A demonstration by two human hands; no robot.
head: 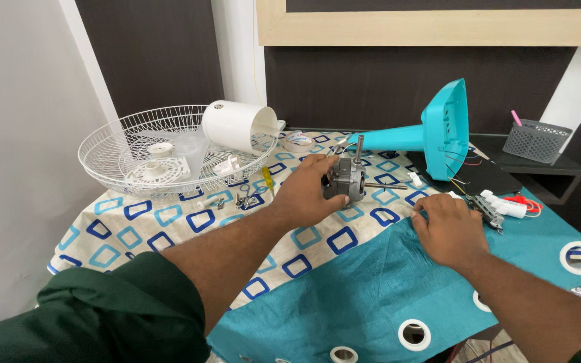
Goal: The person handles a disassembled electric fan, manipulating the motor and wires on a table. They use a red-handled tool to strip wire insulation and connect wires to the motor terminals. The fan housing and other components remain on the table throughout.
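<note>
Fan motor (345, 180) upright on the patterned cloth (169, 225), shaft up, gripped in left hand (307, 191). Right hand (448, 228) flat on the cloth, fingers together, just right of motor. Turquoise fan base (438, 131) behind it; wire guard (169, 154) far left.

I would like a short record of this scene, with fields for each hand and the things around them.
left hand: left hand grips the grey fan motor, shaft pointing up
right hand: right hand rests flat on the teal cloth, holding nothing visible
behind motor: teal fan stand lying on its side
far left: white wire guard holding the white motor cover
far right: grey basket
</note>
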